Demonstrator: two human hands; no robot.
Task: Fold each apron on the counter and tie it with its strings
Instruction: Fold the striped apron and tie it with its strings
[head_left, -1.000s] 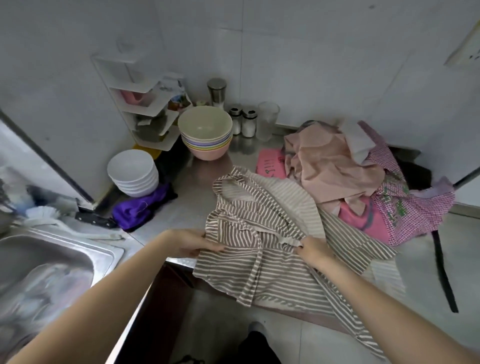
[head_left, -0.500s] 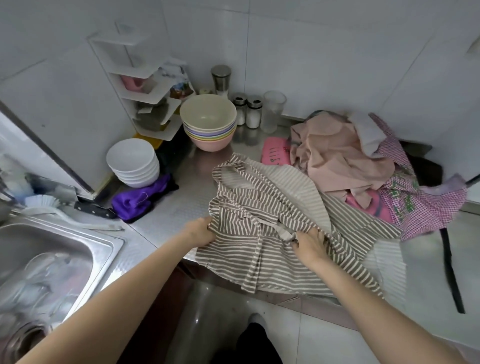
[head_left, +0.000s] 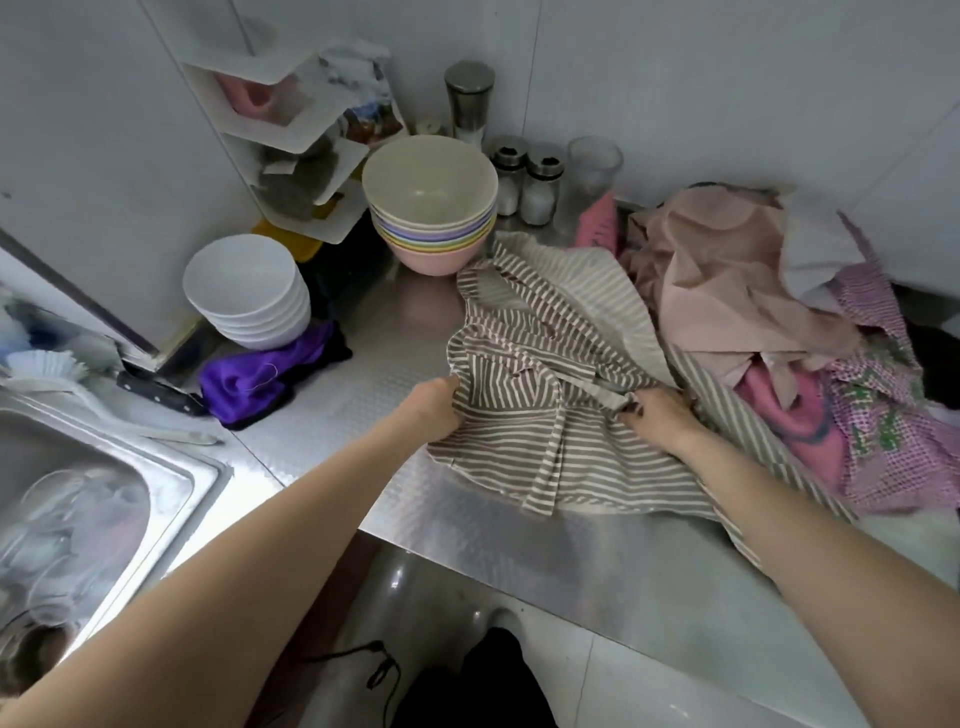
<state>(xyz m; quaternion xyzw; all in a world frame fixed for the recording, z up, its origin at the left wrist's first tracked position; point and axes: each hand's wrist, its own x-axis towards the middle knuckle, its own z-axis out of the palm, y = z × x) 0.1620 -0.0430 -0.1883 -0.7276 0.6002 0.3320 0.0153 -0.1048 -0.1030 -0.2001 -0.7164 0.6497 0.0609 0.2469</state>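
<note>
A brown and white striped apron (head_left: 540, 364) lies crumpled on the steel counter (head_left: 467, 530). My left hand (head_left: 434, 410) grips its left edge. My right hand (head_left: 660, 415) pinches the cloth at a strap in the apron's middle right. One striped string (head_left: 548, 467) hangs down over the front part. To the right lies a heap of other aprons: a pale pink one (head_left: 727, 291) on top, a pink checked one (head_left: 893, 415) and a bright pink one (head_left: 800, 415) below.
A stack of coloured bowls (head_left: 430, 208) stands just behind the striped apron. White bowls (head_left: 249, 291), a purple cloth (head_left: 260, 382) and a knife (head_left: 156, 389) lie at the left. The sink (head_left: 78, 519) is at the far left. Shakers (head_left: 524, 182) and a glass (head_left: 594, 166) stand by the wall.
Both hands have pushed the striped apron farther onto the counter, away from the front edge, and bunched it closer to the bowls. The hands keep their hold.
</note>
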